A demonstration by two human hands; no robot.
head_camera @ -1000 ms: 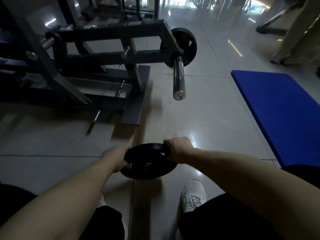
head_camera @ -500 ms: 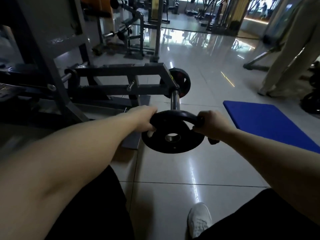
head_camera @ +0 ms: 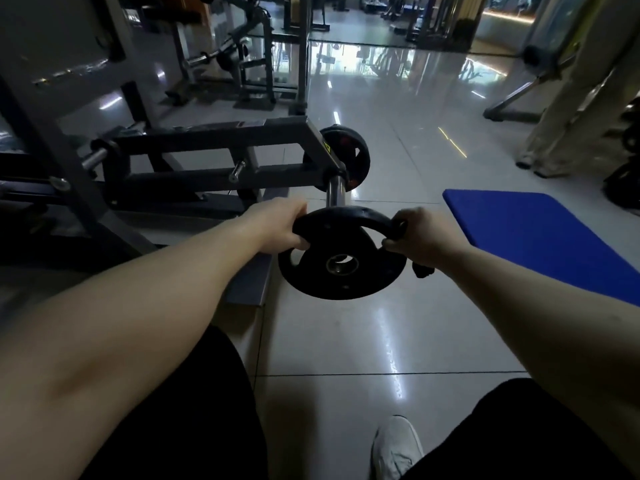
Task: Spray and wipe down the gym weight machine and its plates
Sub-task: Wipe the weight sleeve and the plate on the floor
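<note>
Head view:
- Black weight plate (head_camera: 341, 258): round, matte, slightly pitted face, grip cut-outs at the rim, metal-lined centre hole. It is held off the floor and tilted, with its face up toward the camera, mid-frame just near of the machine's bar end.
- Left hand (head_camera: 280, 225) is clamped on the plate's left rim, fingers curled through a cut-out.
- Right hand (head_camera: 415, 233) is clamped on the right rim the same way. 2 hands, 1 plate.
- Chrome sleeve (head_camera: 335, 195): smooth, shiny cylinder pointing toward the camera. Its near end is hidden behind the plate's top rim, so I can't tell whether they touch.
- 2nd plate (head_camera: 346, 150): black, seated at the far end of that sleeve against the frame.
- Machine frame (head_camera: 214, 136): dark grey square steel tube, far left, with short chrome pegs sticking out.
- Floor (head_camera: 346, 341): glossy pale tiles with strong reflections.
- Blue mat (head_camera: 540, 233): flat rectangle on the floor to the right.
- White mesh shoe (head_camera: 396, 448) at the near edge, with black shorts on both sides.
- Another person's beige trousers (head_camera: 561, 109), far right.
</note>
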